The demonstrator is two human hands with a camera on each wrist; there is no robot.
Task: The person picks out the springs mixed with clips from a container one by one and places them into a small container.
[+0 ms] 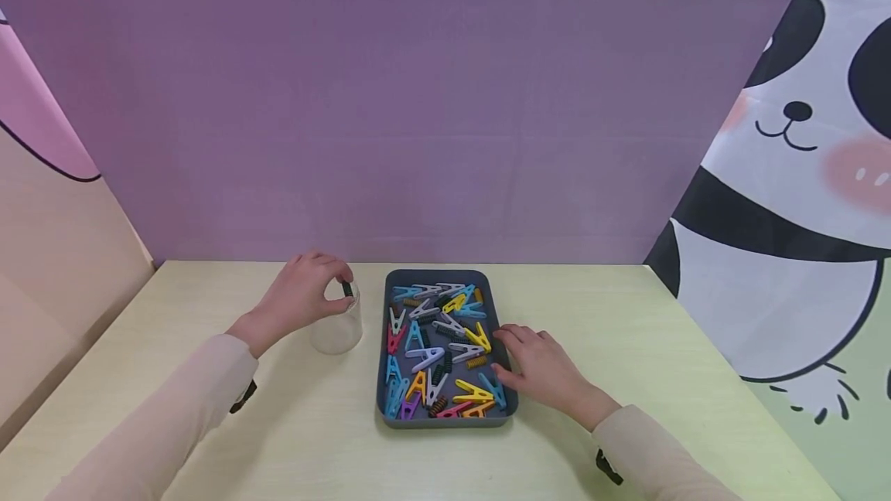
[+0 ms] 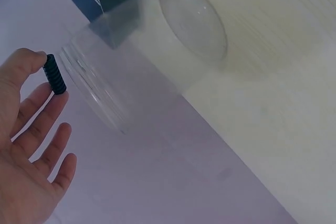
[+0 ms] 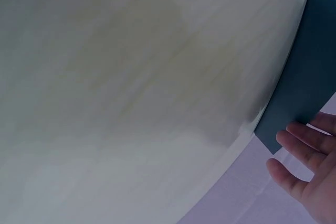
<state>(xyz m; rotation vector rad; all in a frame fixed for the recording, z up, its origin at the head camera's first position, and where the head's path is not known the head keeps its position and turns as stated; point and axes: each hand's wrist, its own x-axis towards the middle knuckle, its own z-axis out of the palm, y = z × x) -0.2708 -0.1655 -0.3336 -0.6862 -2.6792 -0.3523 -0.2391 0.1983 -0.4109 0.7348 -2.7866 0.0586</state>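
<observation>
My left hand (image 1: 298, 298) pinches a small black coil spring (image 2: 54, 75) between thumb and fingertips. The spring is held at the mouth of a clear, see-through jar (image 1: 337, 335), which stands upright on the table left of the tray. In the left wrist view the other fingers spread apart beside the jar's rim. A dark grey tray (image 1: 445, 423) holds many coloured clothespins and several dark and brown springs. At the tray's right side rests my right hand (image 1: 544, 368), its fingers loosely bent and its fingertips at the rim, with nothing held.
The pale wooden table (image 1: 334, 447) carries the jar and tray. A purple backdrop (image 1: 418, 122) rises behind its far edge. To the right hangs a panel with a panda picture (image 1: 786, 199).
</observation>
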